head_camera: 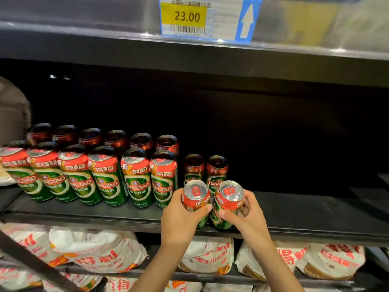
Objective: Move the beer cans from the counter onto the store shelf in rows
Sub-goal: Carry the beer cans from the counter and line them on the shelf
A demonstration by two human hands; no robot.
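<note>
Green and red beer cans stand in two rows on the dark shelf (305, 216), with the front row (109, 178) reaching from the left edge toward the middle. Two more cans (205, 168) stand further back, right of those rows. My left hand (181, 220) grips one can (195, 197) around its side at the shelf's front edge. My right hand (246, 216) grips a second can (230, 197) right beside it. Both held cans are upright and their bases sit at the front lip of the shelf.
The upper shelf edge carries a yellow price tag (187, 16) reading 23.00. White and red bags (99, 253) fill the lower shelf below. The right half of the beer shelf is dark and bare. A pale rounded object (12, 110) sits at the far left.
</note>
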